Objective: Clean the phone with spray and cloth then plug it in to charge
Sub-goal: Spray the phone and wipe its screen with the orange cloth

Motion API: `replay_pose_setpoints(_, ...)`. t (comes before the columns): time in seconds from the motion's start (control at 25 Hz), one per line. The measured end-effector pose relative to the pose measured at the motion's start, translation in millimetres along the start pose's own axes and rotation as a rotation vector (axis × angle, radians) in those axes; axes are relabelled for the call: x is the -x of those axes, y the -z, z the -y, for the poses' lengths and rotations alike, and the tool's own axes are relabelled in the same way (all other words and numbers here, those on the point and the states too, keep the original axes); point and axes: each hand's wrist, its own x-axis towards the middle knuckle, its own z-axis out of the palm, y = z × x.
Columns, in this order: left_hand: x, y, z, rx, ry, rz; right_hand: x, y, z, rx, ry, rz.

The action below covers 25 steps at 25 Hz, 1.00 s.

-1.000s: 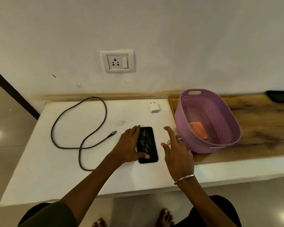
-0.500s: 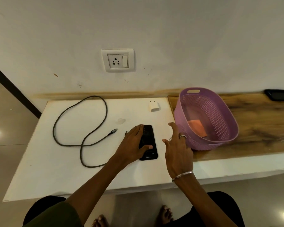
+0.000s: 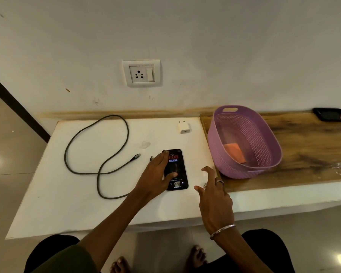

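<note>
A black phone (image 3: 178, 168) lies flat on the white table (image 3: 67, 203) with its screen lit. My left hand (image 3: 156, 178) rests on it, fingers along its left edge and thumb on the lower screen. My right hand (image 3: 213, 196) hovers just right of the phone with fingers spread and holds nothing; a small clear thing behind its fingers is too blurred to name. An orange cloth (image 3: 234, 152) lies inside the purple basket (image 3: 215, 138). A dark charging cable (image 3: 98, 170) loops at the left, its plug end (image 3: 135, 157) near the phone. A white adapter (image 3: 184, 127) sits at the back.
A wall socket with a switch (image 3: 141, 73) is above the table. The basket stands on a wooden counter (image 3: 313, 146) to the right, where a dark device (image 3: 331, 114) lies at the far end. My bare feet show on the tiled floor below.
The phone's screen has lit up. My left hand stays on the phone, and my right hand has shifted slightly, still hovering beside it.
</note>
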Motion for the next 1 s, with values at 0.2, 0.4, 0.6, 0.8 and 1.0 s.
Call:
replay_pose_setpoints(0.2,-1.8,5.5,9.2,0.004,0.025,-0.083,0.1,7.4,6.8,-0.128,0.050,-0.089)
replay_pose_setpoints(0.4,-20.7,32.5,29.7,-0.054,0.078,-0.521,-13.2,4.4,7.1,-0.259,0.078,-0.096)
replay_pose_setpoints(0.6,-45.7,46.7,54.3,0.008,0.178,-0.397,-35.0,-0.7,15.2,-0.309,0.116,-0.041)
replay_pose_setpoints(0.8,-60.4,38.4,68.7,0.034,0.215,-0.356,-54.9,-3.7,24.3,-0.345,0.149,0.021)
replay_pose_setpoints(1.0,-68.9,58.3,42.8,0.209,0.186,-0.507,-71.3,-7.8,35.3,-0.392,0.115,0.023)
